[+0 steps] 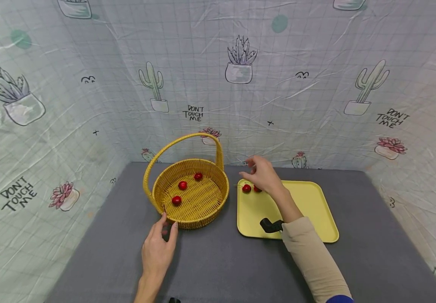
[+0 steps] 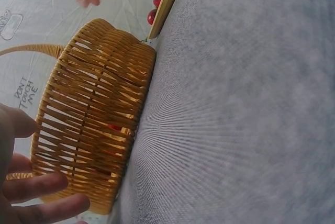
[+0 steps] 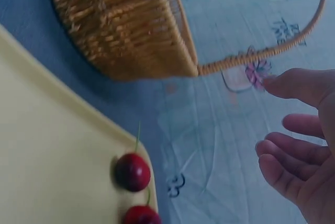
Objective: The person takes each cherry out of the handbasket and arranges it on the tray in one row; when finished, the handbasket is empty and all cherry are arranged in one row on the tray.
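My left hand is at the near left rim of a yellow wicker basket, its fingers fairly straight and spread beside the woven wall. Inside the basket lie three red cherries. Over the far left corner of a yellow tray, my right hand hovers with loosely bent fingers and nothing between them. Below it on the tray sits a cherry with a green stem, beside another cherry partly hidden by the hand. The left wrist view shows three cherries along the tray.
A tall arched handle rises over the basket. Both basket and tray stand on a grey tabletop. Behind and at the sides hangs a pale sheet printed with cacti. A black wrist mount sticks out from my right sleeve.
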Demonstrator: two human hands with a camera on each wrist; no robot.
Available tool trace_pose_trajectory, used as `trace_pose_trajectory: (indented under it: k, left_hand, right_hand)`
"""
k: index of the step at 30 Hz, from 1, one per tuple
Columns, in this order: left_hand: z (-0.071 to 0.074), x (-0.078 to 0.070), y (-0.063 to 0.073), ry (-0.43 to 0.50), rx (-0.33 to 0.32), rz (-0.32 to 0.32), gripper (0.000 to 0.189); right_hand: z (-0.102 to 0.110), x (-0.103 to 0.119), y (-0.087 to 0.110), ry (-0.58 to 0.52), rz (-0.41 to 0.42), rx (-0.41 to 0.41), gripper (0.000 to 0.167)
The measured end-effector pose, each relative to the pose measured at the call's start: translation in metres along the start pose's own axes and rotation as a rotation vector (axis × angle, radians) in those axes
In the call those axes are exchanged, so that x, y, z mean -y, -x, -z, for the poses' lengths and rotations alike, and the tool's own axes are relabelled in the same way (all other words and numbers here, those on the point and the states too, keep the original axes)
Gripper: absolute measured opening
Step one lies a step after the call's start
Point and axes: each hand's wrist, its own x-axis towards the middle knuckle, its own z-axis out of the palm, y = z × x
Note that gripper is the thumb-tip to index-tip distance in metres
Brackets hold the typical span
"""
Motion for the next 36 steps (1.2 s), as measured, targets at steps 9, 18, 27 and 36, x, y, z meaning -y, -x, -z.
trace_pose_trajectory:
  k: [9,18,27,36]
  left_hand:
    - [0.0,0.0,0.0,0.002,-0.014,-0.036,0.049]
    - [0.001,-0.001,0.001,0.001,-0.017,-0.038,0.049]
    - [0.0,-0.001,0.001,-0.005,-0.018,-0.031,0.049]
    - [0.001,0.0,0.0,-0.009,-0.014,-0.046,0.05]
  right_hand:
    - [-0.024,0.035,-0.006,-0.038,0.093,0.06,0.047]
    - [-0.053,0.063,-0.014,-0.074,0.163,0.117,0.048]
    - [-0.08,0.079,-0.021,-0.079,0.174,0.179,0.046]
    - [-0.112,0.088,-0.023,-0.056,0.192,0.256,0.047]
